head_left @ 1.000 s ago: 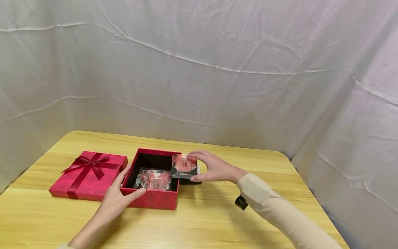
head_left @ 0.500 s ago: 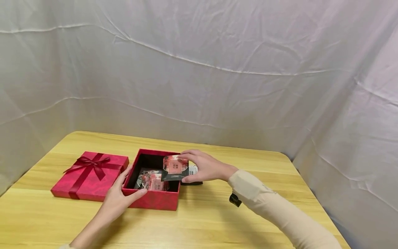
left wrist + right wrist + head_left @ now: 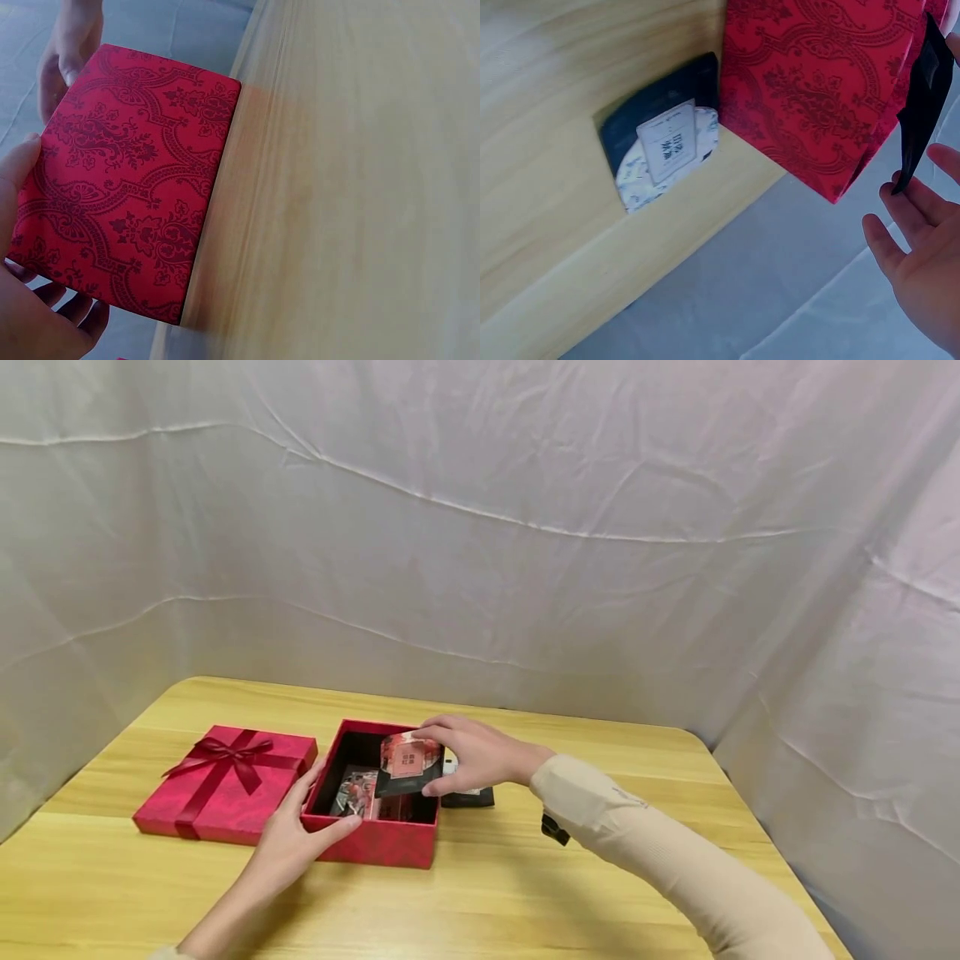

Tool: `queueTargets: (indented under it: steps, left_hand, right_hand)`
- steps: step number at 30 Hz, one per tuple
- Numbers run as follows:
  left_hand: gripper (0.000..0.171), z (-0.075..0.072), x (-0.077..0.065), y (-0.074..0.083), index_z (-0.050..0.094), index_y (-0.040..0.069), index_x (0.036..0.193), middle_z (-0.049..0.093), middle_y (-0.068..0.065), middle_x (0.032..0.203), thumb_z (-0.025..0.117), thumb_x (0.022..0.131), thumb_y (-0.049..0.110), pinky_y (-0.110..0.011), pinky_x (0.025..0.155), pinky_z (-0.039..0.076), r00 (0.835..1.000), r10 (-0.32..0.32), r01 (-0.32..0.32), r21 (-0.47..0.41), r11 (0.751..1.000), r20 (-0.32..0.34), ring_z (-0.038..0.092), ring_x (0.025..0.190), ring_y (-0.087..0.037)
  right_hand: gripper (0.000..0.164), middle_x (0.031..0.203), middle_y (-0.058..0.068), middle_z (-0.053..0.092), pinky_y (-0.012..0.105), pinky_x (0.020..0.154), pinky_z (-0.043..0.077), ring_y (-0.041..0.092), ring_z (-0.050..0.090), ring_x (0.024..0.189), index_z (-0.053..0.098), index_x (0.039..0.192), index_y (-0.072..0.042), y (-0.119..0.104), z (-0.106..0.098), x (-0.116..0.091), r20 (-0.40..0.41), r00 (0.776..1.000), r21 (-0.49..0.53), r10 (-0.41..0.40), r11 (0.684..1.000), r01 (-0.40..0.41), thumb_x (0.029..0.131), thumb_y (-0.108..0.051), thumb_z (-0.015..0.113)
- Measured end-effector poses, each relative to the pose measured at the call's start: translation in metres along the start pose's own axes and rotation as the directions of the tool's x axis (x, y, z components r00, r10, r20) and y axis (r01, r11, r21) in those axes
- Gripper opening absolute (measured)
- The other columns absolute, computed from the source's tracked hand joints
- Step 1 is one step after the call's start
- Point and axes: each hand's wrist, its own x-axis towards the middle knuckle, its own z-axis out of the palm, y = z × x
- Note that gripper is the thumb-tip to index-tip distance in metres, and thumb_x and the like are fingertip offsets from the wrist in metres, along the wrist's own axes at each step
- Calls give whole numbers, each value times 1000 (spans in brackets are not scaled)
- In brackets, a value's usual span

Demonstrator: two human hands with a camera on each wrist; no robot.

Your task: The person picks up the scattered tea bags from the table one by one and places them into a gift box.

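An open red patterned gift box (image 3: 382, 845) with a black inside stands on the wooden table. My left hand (image 3: 292, 837) holds it at the near left corner, thumb at the front rim and fingers along the left side. My right hand (image 3: 480, 756) pinches a flat sachet (image 3: 408, 762), black with a red printed front and a pink label, over the box's right side. In the right wrist view that sachet (image 3: 928, 94) appears edge-on as a thin black shape. Other red printed sachets (image 3: 356, 792) lie inside the box, partly hidden by the held one.
The red lid (image 3: 225, 787) with a dark red ribbon bow lies left of the box. Beside the box's right wall, a black and white sachet (image 3: 667, 142) lies on the table (image 3: 495, 893). Grey-white cloth (image 3: 480, 568) hangs behind the table.
My right hand has moved left with the sachet, from the box's right edge to over its opening, uncovering more of the sachet on the table. The left hand stays at the box.
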Motion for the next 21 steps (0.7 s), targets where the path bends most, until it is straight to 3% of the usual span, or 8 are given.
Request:
queueTargets:
  steps: [21]
  left_hand:
    - [94, -2, 1, 1, 18, 14, 155, 24, -24, 153, 75, 84, 34, -68, 100, 29, 999, -31, 31, -14, 999, 20, 26, 136, -47]
  right_hand:
    - [72, 144, 5, 43, 30, 106, 35, 18, 41, 130, 45, 144, -14, -23, 14, 37, 88, 996, -95, -28, 995, 37, 86, -48, 68]
